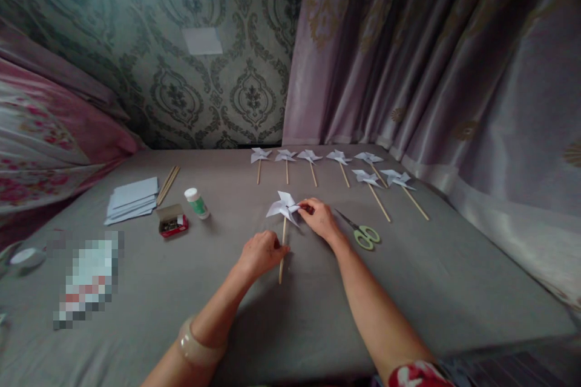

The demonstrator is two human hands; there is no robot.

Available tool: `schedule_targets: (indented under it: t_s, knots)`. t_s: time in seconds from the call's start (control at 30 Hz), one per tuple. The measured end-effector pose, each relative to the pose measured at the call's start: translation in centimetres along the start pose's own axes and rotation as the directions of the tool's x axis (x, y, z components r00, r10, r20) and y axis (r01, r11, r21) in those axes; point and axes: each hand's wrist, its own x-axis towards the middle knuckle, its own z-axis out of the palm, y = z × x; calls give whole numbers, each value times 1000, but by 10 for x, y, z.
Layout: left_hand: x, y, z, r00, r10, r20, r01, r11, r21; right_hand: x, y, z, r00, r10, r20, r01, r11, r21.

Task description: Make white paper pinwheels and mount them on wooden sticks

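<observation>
Pinching its stick (284, 233), the left hand (261, 254) is holding a pinwheel (284, 208) while the right hand (320, 217) is pinching a blade, seven assembled pinwheels (339, 158) lying far, paper (134, 195) and loose sticks (168, 186) left.

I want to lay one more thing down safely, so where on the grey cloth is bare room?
Widest: the right front, between the scissors, right forearm and cloth's right edge. Another: between the red box and left forearm. Crowded: the back right with pinwheels, and the back left with paper sheets, sticks and bottle.
</observation>
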Motion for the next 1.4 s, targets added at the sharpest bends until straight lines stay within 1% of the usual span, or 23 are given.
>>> schedule_targets:
  t_s: [0.07, 0.13, 0.2, 0.27, 0.33, 0.4, 0.5, 0.6, 0.7, 0.77, 0.83, 0.93, 1.0, 1.13, 1.23, 1.4]
  knots:
    - [5, -3, 3, 1000, -5, 3, 5, 998, -69, 1, 0, 0, 999, -14, -39, 15, 1000, 0]
    - [11, -6, 6, 1000, 1, -23, -5, 988, -156, 2, -2, -1, 996, -36, -79, 37, 999, 5]
    - [16, -8, 10, 998, 8, -56, -23, 961, -277, 2, -5, -2, 989, -71, -128, 74, 997, 14]
    - [20, -10, 13, 997, 3, -75, -35, 903, -429, 3, -10, -5, 977, -107, -184, 114, 993, 23]
    - [23, -10, 15, 996, -8, -87, -43, 816, -576, 3, -15, -7, 961, -139, -237, 150, 988, 26]
    - [25, -10, 17, 993, 2, -120, -84, 727, -682, 3, -20, -11, 943, -169, -288, 184, 983, 24]
    - [25, -6, 16, 979, 46, -197, -181, 637, -749, 2, -27, -18, 907, -202, -370, 224, 975, 16]
    - [22, -1, 13, 963, 66, -263, -248, 609, -754, 1, -30, -26, 867, -197, -458, 222, 975, 1]
    - [18, 2, 10, 942, 48, -332, -282, 648, -707, 2, -29, -33, 823, -183, -538, 189, 981, -43]
    - [17, 2, 9, 924, 42, -381, -297, 707, -642, 2, -27, -36, 792, -198, -577, 176, 980, -94]
    - [16, 1, 9, 899, 50, -435, -312, 769, -558, 2, -26, -38, 779, -224, -586, 171, 974, -145]
    - [14, 1, 7, 855, 63, -514, -321, 843, -431, 2, -25, -36, 784, -251, -568, 167, 966, -196]
    - [13, 3, 5, 828, 62, -557, -306, 883, -355, 1, -25, -34, 790, -257, -556, 168, 964, -207]
    - [11, 5, 3, 787, 66, -614, -278, 926, -257, -1, -29, -24, 809, -253, -530, 176, 965, -193]
    - [10, 6, 2, 778, 59, -625, -263, 935, -240, -4, -34, -14, 827, -260, -499, 200, 965, -172]
    - [11, 4, 1, 776, 18, -631, -224, 942, -249, -11, -45, -3, 869, -289, -401, 260, 957, -127]
